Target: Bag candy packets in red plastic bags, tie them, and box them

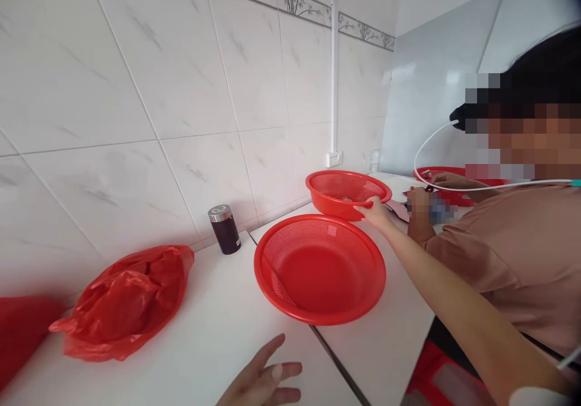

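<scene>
Above the white table, at the bottom of the head view, my left hand [265, 379] is open with its fingers apart and nothing in it. My right arm reaches far forward, and my right hand [376, 213] grips the near rim of a red plastic basket [331, 205] by the wall. Small items lie inside that basket, too small to name. Nearer to me stands another red basket [318, 319], round with perforated sides and nothing inside it. My left hand is just short of its near rim, not touching it.
A dark canister with a silver lid [226, 230] stands by the tiled wall. To its left lies a red plastic bag [124, 303], with more red plastic [25, 333] at the edge. On the right, a person [512, 261] works near another red basket [442, 171]. A white cable [499, 185] crosses there.
</scene>
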